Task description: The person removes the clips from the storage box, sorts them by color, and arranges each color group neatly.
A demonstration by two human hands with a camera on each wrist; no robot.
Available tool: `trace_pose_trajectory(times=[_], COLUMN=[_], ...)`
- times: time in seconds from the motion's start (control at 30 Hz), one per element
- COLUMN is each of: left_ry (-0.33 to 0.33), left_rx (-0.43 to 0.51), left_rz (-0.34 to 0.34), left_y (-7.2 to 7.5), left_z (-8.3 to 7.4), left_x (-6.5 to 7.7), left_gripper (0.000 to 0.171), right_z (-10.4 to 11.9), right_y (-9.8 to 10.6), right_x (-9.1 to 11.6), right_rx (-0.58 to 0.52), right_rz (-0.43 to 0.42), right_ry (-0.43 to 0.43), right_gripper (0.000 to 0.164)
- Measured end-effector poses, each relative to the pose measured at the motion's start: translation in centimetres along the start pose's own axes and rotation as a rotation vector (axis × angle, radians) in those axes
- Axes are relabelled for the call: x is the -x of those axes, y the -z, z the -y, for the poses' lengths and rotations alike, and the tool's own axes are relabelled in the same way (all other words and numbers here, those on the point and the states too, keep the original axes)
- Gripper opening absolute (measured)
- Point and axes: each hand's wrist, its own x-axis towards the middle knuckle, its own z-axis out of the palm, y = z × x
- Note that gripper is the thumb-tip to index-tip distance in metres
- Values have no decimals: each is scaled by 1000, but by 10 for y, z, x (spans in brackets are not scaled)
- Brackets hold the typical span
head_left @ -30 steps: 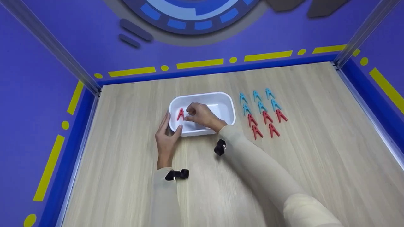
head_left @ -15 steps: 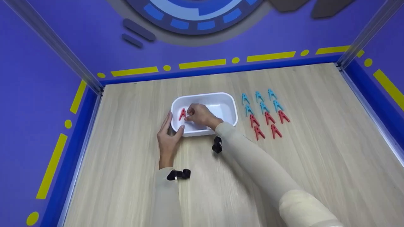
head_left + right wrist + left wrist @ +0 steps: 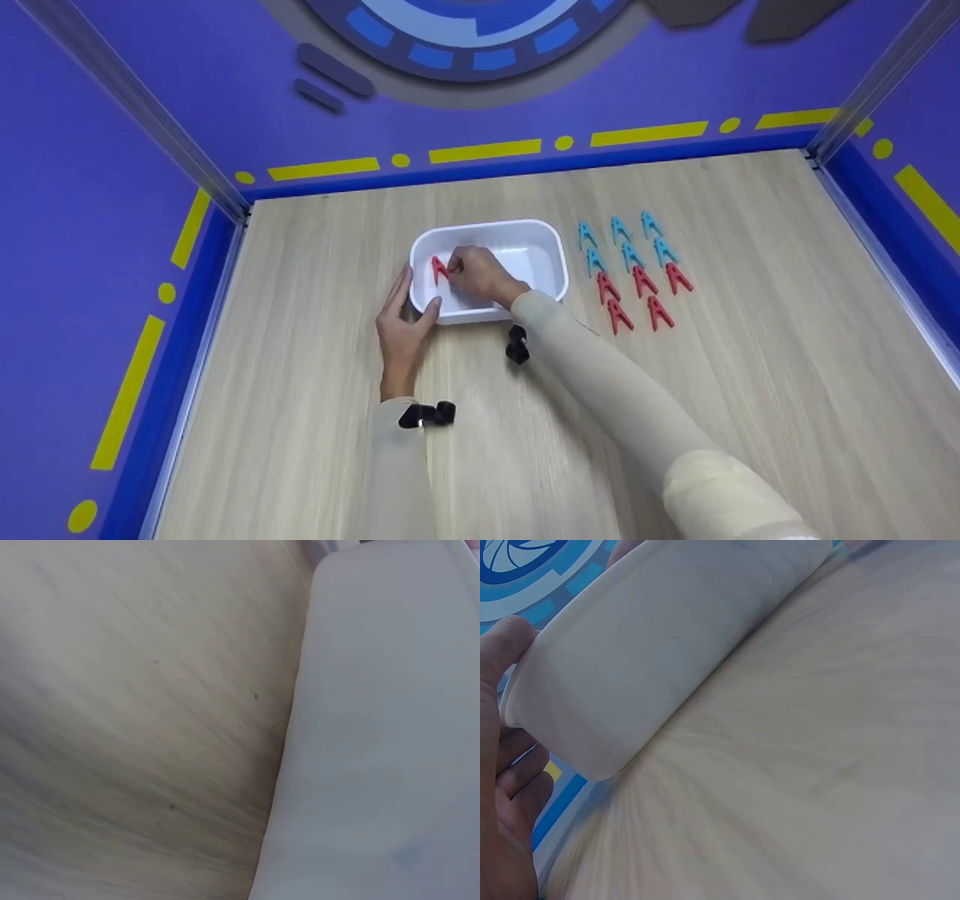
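A white plastic tray [image 3: 551, 247] sits on the table, and inside it, toward the left end, lies a red clothespin [image 3: 439, 270]. My right hand [image 3: 484, 271] reaches over the tray's near wall, its curled fingertips pinching the clothespin's right leg; the exact contact is small in view. Around the tray's near left corner my left hand [image 3: 401, 334] grips, fingers along the outer left side and thumb over the near rim. In the left wrist view, that thumb [image 3: 508, 645] presses the rim of the tray. Only the tray's outer wall [image 3: 382, 727] and the tabletop fill most of the right wrist view.
Right of the tray, blue clothespins [image 3: 630, 255] lie in rows on the wood table [image 3: 300, 315], with several red clothespins [image 3: 643, 281] nearer to me. Blue printed panels [image 3: 480, 112] close in the table at the back and both sides.
Inside the tray, my right fingertips have closed in on the red clothespin, which has turned slightly. My left hand keeps its place on the tray. The whole view has drifted slightly.
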Motion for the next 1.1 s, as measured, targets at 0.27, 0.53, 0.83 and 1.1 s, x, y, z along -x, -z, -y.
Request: trace_pose_trajectory(times=[0.27,0.53,0.83,1.1], left_ry=[13,18,19,31], left_rx=[9,24,8,-24], left_rz=[9,15,7,17], left_y=[-1,0,-1,1], left_z=[0,0,30,40], left_x=[0,0,-2,-2], left_gripper=[65,65,68,69], right_z=[-2,-5,2,6], right_y=[4,10,7,4], right_x=[2,6,7,10], right_rx=[27,51,60,131], right_rz=[9,29,70,75], right_ry=[4,-5,14,32], right_gripper=[11,10,24,24])
